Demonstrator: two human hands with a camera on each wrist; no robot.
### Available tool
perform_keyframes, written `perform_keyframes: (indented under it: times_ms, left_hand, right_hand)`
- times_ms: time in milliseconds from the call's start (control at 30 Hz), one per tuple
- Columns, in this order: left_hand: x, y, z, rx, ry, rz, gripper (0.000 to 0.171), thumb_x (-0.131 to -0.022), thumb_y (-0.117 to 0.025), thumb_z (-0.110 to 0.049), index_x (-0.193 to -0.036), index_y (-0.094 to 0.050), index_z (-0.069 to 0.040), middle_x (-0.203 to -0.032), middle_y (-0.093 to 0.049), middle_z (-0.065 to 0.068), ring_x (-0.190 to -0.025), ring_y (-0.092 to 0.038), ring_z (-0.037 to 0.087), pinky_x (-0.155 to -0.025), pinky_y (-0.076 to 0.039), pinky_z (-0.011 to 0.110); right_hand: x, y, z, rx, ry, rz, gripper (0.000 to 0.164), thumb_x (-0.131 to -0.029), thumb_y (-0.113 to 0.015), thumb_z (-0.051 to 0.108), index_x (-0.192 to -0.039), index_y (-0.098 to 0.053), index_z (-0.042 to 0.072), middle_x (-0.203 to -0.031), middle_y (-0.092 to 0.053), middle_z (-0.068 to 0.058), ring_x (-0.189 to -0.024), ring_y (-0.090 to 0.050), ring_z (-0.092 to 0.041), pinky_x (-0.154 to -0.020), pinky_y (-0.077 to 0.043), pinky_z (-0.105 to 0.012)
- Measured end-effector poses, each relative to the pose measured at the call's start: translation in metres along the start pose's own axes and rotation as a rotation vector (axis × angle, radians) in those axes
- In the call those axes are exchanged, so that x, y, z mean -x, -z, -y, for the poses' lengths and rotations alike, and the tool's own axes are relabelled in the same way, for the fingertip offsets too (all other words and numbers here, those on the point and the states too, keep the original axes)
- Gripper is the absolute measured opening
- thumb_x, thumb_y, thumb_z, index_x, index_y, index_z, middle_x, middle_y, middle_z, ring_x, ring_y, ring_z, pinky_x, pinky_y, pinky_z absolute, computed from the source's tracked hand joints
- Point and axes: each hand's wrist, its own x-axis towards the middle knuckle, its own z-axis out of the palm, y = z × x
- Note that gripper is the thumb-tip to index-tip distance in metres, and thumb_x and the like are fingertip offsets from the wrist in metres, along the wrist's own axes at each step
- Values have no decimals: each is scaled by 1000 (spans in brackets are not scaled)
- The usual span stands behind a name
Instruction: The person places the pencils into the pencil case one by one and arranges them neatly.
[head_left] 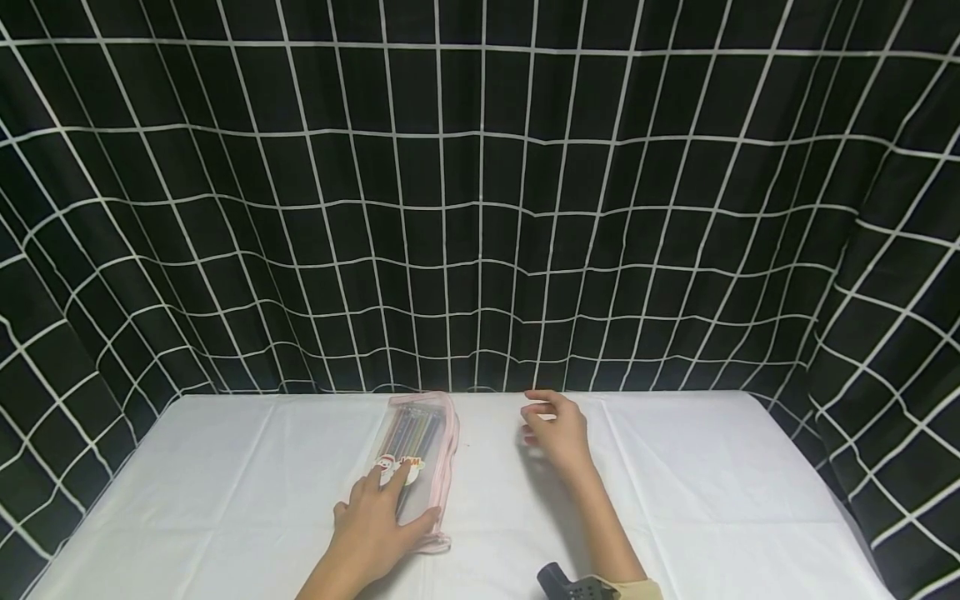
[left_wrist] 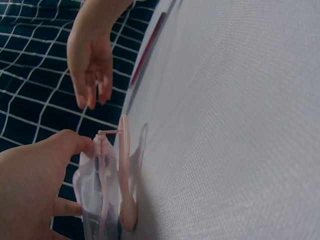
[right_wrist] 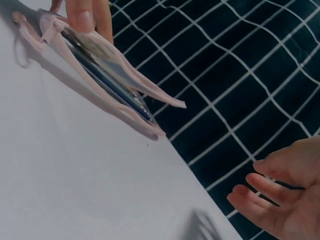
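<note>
A clear pencil case with pink zipper trim lies on the white cloth, several pencils inside and cartoon stickers on its face. My left hand rests on its near part, fingers spread over the top and thumb at the zippered side. In the right wrist view the zipper side of the pencil case gapes, showing the dark pencils. My right hand hovers right of the case, fingers loosely bent and holding nothing. The pink zipper pull hangs by the case's near end.
A white cloth covers the table. Behind and at both sides hangs a black curtain with a white grid. A dark device sits at my right wrist. A thin red strip shows along the table in the left wrist view.
</note>
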Motion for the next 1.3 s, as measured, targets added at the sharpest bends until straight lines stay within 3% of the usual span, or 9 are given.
perform_keyframes:
  times_ms: [300, 700, 967, 1300]
  left_hand:
    - [-1, -1, 1, 9, 8, 2, 84, -90, -68, -66, -148, -59, -6, -146, -53, 34, -132, -53, 55, -90, -43, 80]
    - [0, 1, -1, 6, 8, 4, 83, -90, -68, -65, -147, -60, -6, -146, -53, 36, -133, -52, 56, -91, -43, 80]
    - [0, 1, -1, 4, 16, 9, 84, -89, -69, -66, -148, -60, -6, -146, -53, 35, -133, -52, 55, -91, -43, 80]
    - [0, 0, 0, 11, 15, 10, 84, -90, -68, -66, -148, -59, -5, -147, -52, 35, -133, -52, 56, -92, -42, 81]
  right_hand:
    - [-4, 18, -6, 55, 13, 23, 37, -96, -62, -5, -132, -64, -11, -114, -72, -31, -92, -77, -43, -72, -64, -37]
    - [-5, 47, -5, 110, -45, 111, 46, -100, -65, 4, -143, -56, -9, -128, -66, -34, -108, -72, -43, -84, -63, -42]
    - [-9, 60, -16, 161, -58, 88, 51, -95, -71, 2, -143, -55, -10, -126, -66, -36, -96, -75, -41, -76, -63, -32]
    - [-10, 68, -25, 235, -103, 74, 58, -87, -77, 0, -140, -56, -12, -122, -67, -37, -84, -76, -33, -76, -63, -36]
